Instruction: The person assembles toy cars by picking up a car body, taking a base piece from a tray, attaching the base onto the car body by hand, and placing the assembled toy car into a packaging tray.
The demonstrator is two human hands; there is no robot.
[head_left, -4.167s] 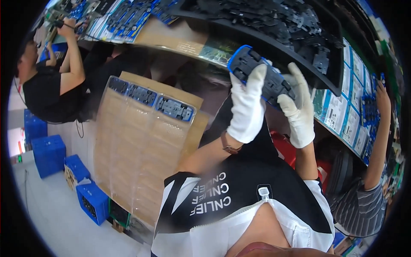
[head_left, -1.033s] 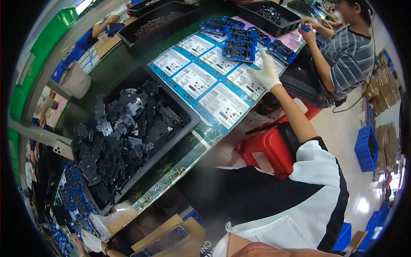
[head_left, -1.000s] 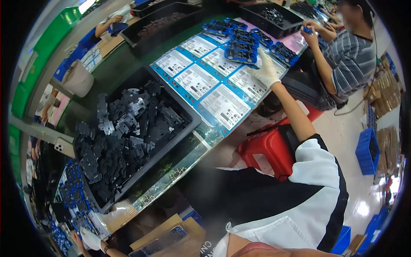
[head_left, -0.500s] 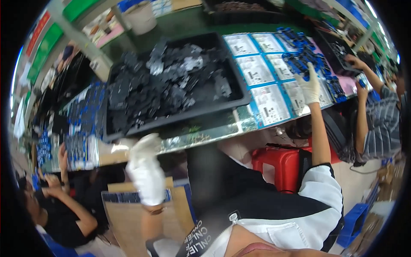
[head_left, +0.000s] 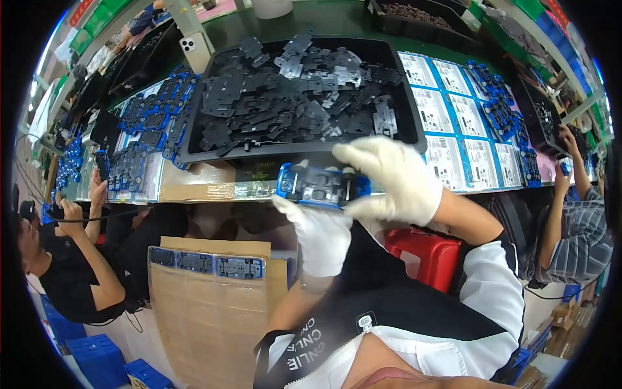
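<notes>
In front of the tray's near edge a blue toy car (head_left: 322, 187) is held with its black underside up; wheels show at its sides. My left hand (head_left: 322, 243), in a white glove, grips it from below and the near side. At the car's right end my gloved right hand (head_left: 403, 185) has its fingers on the far side and its thumb on the near side. Beyond my hands a large black tray (head_left: 418, 129) holds a heap of flat black plastic base plates (head_left: 278, 97).
Blue toy cars (head_left: 152, 117) lie in rows at the left, and more (head_left: 499, 110) at the right beside printed sheets (head_left: 447, 117). A cardboard box (head_left: 210, 311) with several cars stands below left. A red stool (head_left: 427, 256) is at right. People sit on both sides.
My right hand has come from the cars at the right to the middle, where a toy car is now held. My left hand has moved right to meet it. The view has shifted.
</notes>
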